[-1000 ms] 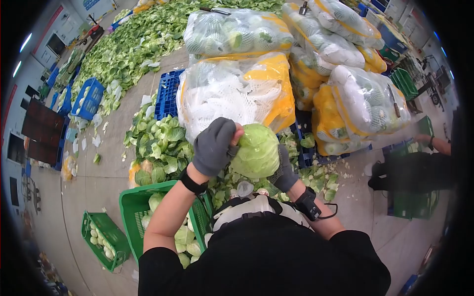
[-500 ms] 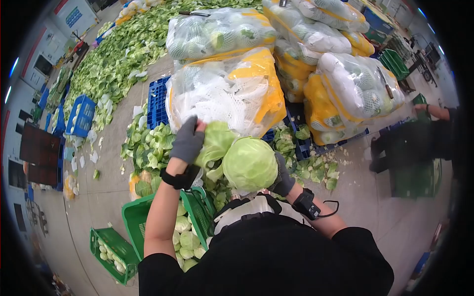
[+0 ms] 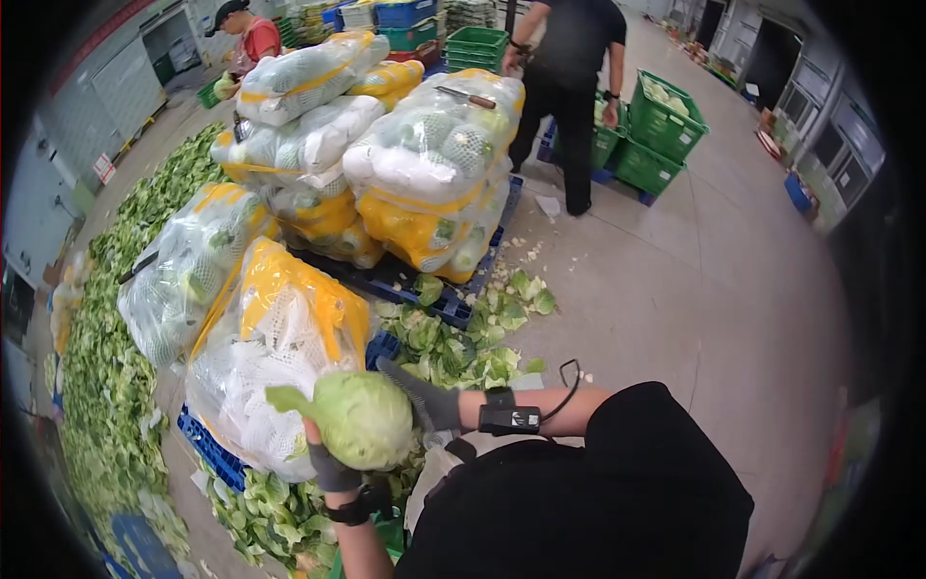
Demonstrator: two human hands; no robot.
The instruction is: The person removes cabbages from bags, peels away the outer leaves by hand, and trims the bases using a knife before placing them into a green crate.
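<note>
A pale green cabbage (image 3: 365, 422) is held in front of me, with a small leaf flap (image 3: 286, 398) sticking out at its upper left. My left hand (image 3: 334, 467), in a grey glove with bare thumb tip, grips the cabbage from the lower left. On the other side my right hand (image 3: 426, 398), also gloved, lies against the cabbage with its fingers along the upper right; part of its palm is hidden. Just beyond the cabbage is a clear and yellow plastic bag (image 3: 241, 376) with white foam net sleeves inside.
Filled bags of netted cabbages (image 3: 434, 145) are stacked on a blue pallet (image 3: 449, 307); a knife (image 3: 467, 97) lies on top. Loose leaves (image 3: 439, 338) cover the floor nearby. One co-worker (image 3: 569, 77) stands by green crates (image 3: 666, 116), another person (image 3: 258, 41) is farther back.
My view has swung to the right. The left hand has gone from a loose outer leaf to the side of the cabbage. The right hand stays on the cabbage.
</note>
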